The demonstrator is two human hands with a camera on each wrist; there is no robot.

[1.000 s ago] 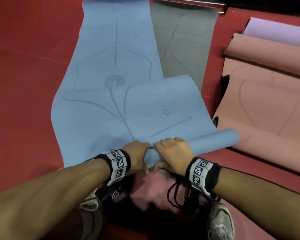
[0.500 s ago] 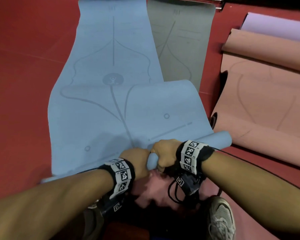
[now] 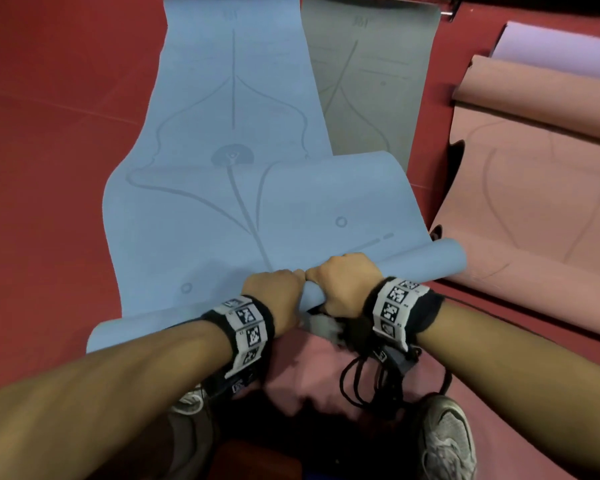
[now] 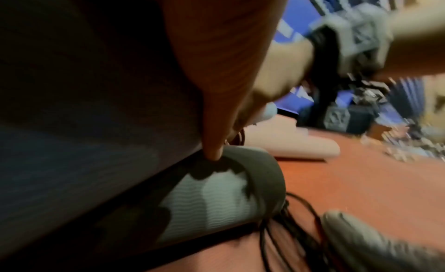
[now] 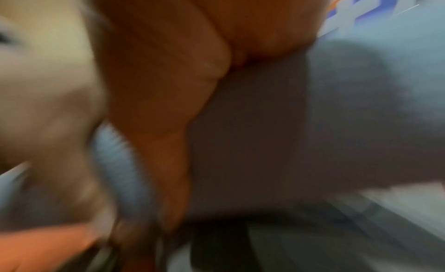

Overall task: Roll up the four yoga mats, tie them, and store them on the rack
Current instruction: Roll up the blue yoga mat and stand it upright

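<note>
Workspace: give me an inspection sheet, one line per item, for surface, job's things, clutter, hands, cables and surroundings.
Surface: red floor.
Job's things: blue mat mostly flat, its near end a thin roll; grey mat flat beside it, partly under the blue one; pink mat partly rolled at right; purple mat behind the pink one.
Clutter: nothing seen.
Hands: left hand and right hand side by side, both gripping the blue roll.
Cables: black cords hang below the right wrist.
Surroundings: grey shoe on the floor; metal bar at the far edge.
</note>
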